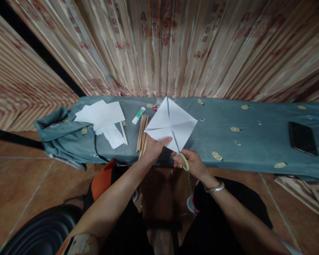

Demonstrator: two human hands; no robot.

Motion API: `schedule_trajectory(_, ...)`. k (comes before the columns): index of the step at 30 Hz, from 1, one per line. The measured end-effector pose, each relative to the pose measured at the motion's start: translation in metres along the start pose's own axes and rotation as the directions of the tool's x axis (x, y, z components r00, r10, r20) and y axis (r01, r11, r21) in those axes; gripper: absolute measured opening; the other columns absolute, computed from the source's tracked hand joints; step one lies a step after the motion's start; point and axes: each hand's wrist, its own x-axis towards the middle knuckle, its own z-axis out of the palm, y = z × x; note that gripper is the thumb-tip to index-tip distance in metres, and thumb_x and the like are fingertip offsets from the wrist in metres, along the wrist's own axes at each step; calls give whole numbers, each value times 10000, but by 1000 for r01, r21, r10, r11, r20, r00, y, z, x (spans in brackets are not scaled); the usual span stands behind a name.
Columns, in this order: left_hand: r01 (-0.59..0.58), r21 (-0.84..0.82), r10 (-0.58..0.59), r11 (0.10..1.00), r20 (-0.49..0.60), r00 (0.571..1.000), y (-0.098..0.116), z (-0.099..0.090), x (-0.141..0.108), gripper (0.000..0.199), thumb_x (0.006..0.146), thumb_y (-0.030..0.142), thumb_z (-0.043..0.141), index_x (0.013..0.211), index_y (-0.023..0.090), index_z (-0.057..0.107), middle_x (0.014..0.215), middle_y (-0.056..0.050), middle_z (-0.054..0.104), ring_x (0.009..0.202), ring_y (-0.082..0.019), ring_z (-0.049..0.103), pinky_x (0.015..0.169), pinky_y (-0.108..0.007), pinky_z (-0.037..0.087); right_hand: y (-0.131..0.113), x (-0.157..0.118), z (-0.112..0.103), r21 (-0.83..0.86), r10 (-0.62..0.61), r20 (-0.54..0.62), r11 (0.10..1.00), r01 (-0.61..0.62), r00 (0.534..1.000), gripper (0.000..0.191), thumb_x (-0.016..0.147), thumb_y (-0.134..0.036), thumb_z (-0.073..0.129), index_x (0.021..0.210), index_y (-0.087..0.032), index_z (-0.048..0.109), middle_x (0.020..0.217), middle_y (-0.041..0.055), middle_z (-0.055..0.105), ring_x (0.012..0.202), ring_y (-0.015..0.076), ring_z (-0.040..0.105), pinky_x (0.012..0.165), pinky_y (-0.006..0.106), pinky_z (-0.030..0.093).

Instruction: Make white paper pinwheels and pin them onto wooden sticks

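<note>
A white square of paper (182,122), turned corner toward me, is held up over the bench's front edge. It has crease lines, and slits run in from its far and near corners. My left hand (154,147) grips its left side, thumb on top and fingers hidden beneath. Light-green-handled scissors (185,163) are in my right hand (192,162), fingers closed round the loops. Their blades lie at the slit in the near corner and are mostly hidden by the paper. Just left of the paper is a bundle of thin wooden sticks (141,132).
A glue stick (138,115), white paper sheets (106,114), a crumpled paper piece (113,137) and a white rod (124,133) lie to the left. A black phone (303,138) rests at the right on the green cloth (223,141). Behind hangs a patterned curtain (159,46).
</note>
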Motion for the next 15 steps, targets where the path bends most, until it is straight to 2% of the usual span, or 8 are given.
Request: schedule_trajectory(15, 9, 39, -9, 999, 0, 1000, -2, -1, -1, 433, 521, 220, 827, 928, 166, 690, 949, -54, 709, 836, -199, 643, 800, -332, 494, -1, 0, 0, -22, -7, 5, 1000, 7, 1000, 451, 588, -575, 797, 720, -159, 684, 523, -2, 628, 487, 93, 511, 476, 219, 374)
